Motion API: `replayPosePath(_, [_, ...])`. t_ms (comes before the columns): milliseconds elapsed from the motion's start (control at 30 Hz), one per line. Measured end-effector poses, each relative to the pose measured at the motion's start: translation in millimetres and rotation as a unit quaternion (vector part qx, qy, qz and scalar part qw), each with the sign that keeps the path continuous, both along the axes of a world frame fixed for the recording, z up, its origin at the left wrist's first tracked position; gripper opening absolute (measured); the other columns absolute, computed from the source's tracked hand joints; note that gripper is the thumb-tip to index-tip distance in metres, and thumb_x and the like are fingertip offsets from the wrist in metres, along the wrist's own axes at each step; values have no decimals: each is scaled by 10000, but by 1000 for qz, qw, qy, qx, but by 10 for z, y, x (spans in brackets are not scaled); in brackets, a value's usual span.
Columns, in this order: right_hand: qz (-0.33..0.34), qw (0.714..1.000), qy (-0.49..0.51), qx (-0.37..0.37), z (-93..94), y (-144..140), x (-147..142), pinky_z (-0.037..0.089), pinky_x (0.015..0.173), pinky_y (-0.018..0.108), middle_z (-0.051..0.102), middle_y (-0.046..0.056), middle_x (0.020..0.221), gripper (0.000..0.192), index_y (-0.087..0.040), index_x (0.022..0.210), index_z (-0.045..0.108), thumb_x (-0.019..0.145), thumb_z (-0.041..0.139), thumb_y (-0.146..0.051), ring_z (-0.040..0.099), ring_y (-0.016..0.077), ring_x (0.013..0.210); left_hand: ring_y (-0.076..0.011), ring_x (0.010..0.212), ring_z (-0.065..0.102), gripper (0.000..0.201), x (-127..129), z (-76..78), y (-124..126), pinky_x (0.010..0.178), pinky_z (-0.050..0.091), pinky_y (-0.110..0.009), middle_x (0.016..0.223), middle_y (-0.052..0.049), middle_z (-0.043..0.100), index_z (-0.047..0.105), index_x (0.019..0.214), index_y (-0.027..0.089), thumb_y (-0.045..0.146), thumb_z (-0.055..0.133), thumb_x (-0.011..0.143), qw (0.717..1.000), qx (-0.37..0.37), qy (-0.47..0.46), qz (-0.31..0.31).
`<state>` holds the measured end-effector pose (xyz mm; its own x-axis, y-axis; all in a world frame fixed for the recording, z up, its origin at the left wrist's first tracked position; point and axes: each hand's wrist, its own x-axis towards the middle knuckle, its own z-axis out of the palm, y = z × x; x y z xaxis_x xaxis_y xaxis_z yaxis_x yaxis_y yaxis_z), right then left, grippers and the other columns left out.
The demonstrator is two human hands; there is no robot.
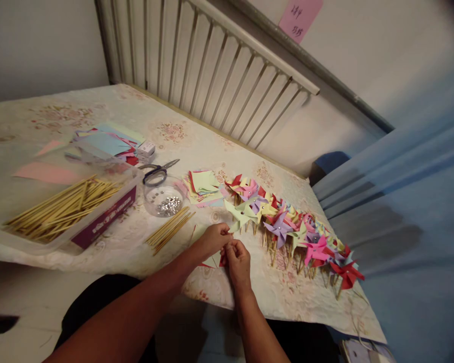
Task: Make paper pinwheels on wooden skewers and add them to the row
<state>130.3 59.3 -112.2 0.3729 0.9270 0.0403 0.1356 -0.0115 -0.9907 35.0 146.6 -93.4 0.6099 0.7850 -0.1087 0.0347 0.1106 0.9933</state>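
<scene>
Paper piece (214, 260) (pale green and red) sits pinched between both hands at the bench (136, 242) edge. Left hand (215, 238) and right hand (237, 261) close their fingertips on it, near finished pinwheels (287, 227).

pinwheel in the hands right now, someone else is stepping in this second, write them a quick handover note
Left hand and right hand meet at the table's near edge, pinching a part-folded paper piece, red and pale green.
Loose sticks lie just left; more fill the plastic tray. The round dish of small silver pieces, scissors and cut paper squares sit behind.
Done: a long row of finished pinwheels to the right.
Left: this piece has no stick yet; plenty of paper and sticks remain.
</scene>
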Motion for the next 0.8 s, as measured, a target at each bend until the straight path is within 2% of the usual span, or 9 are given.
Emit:
replayPosePath(300, [0, 1000, -3, -4, -7, -4, 1, 391, 451, 203, 560, -50, 566, 232, -191, 756, 571, 865, 587, -396, 484, 87, 437, -81, 459, 421, 117, 15, -57, 5, 447, 299, -212, 536, 72, 426, 421, 653, 195, 255, 515, 686, 1000, 0, -13, -2])
replayPosePath(800, [4, 1000, -1, -2, -11, 1, 1, 389, 451, 205, 561, -42, 574, 268, -184, 764, 571, 869, 584, -430, 487, 86, 444, -74, 447, 415, 196, 6, -35, 11, 443, 292, -205, 531, 73, 433, 410, 649, 197, 324, 548, 704, 1000, -10, -21, 1])
